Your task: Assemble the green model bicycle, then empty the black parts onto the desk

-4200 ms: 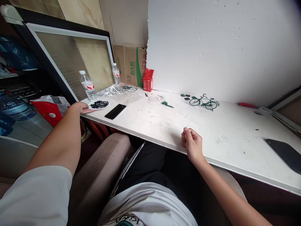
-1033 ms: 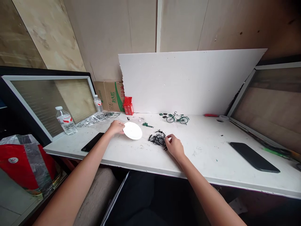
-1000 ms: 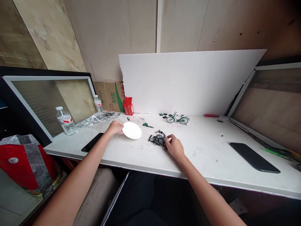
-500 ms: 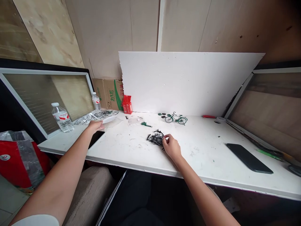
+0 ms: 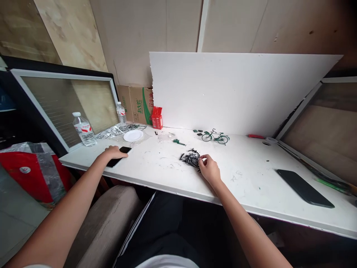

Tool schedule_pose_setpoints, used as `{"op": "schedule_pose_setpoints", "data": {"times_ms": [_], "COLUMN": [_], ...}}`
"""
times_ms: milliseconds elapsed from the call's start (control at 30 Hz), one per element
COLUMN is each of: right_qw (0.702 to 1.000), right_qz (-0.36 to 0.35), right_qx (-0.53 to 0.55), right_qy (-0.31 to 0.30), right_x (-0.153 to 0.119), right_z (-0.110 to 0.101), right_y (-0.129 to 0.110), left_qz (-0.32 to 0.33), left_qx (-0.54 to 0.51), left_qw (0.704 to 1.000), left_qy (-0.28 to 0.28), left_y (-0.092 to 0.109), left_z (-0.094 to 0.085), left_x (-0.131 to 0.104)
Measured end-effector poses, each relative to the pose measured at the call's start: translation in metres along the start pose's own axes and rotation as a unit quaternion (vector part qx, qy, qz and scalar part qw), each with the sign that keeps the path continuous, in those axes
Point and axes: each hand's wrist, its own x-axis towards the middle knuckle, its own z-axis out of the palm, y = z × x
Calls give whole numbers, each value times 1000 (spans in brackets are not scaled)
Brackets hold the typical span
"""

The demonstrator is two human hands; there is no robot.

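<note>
Head view, right hand: the right hand (image 5: pixel 209 169) pinches at the edge of a pile of black parts (image 5: pixel 190 158) near the middle of the white desk (image 5: pixel 251 186).
Head view, left hand: the left hand (image 5: pixel 113 152) lies palm down, fingers together, on a black phone (image 5: pixel 119 161) well left of the pile.
Head view, around the pile: a white plate (image 5: pixel 133 135) sits beyond the phone; a green model bicycle (image 5: pixel 215 136) stands behind the pile, before a white foam board (image 5: pixel 237 93); a second phone (image 5: pixel 305 188) lies far right.

Head camera, forward-down over table (image 5: pixel 251 186) (close).
</note>
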Motion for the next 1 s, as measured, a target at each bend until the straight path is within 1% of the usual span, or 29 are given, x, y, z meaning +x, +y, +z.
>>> {"op": "schedule_pose_setpoints", "data": {"times_ms": [33, 67, 133, 200, 267, 300, 367, 433, 500, 633, 700, 800, 833, 900, 933, 1000], "right_qw": [1000, 1000, 1000, 1000, 1000, 1000, 1000, 1000, 1000, 1000, 1000, 1000, 1000, 1000, 1000, 1000], "right_qz": [-1, -1, -1, 0, -4, -5, -4, -5, -6, -1, 3, 1, -1, -4, -4, -2], "right_qx": [0, 2, 0, -5, -4, -3, -6, -10, -11, -13, -10, -2, -1, -1, -1, 1], "right_qy": [2, 2, 8, 10, 10, 11, 12, 13, 13, 9, 10, 13, 14, 14, 14, 12], "right_x": [0, 1, 3, 5, 7, 7, 8, 7, 6, 6, 6, 7, 7, 7, 7, 6], "right_z": [0, 1, 3, 5, 7, 7, 8, 8, 8, 7, 7, 8, 8, 8, 8, 7], "right_y": [0, 1, 3, 5, 7, 7, 7, 7, 5, 3, 3, 3, 3, 2, 2, 2], "left_qz": [-12, -13, -17, -14, -26, -28, -17, -4, -2, 6, 2, -1, 13, 65, 105, 193], "left_qx": [20, 33, 53, 63, 58, 52, 36, 13, -9, 14, 26, 44, 41, 21, 7, -34], "left_qw": [999, 999, 998, 998, 998, 998, 999, 1000, 999, 990, 988, 991, 992, 991, 986, 966], "left_qy": [-28, -34, -14, -21, -10, -13, -14, 9, 50, 142, 154, 127, 117, 115, 126, 167], "left_y": [4, 8, 15, 18, 18, 16, 12, 8, 3, -2, -4, -4, -3, 6, 14, 39], "left_z": [0, 1, 1, 2, 2, 1, 2, 4, 7, 14, 15, 15, 16, 18, 19, 21], "left_x": [-4, -8, -14, -17, -19, -21, -27, -39, -56, -98, -113, -122, -122, -121, -121, -129]}}
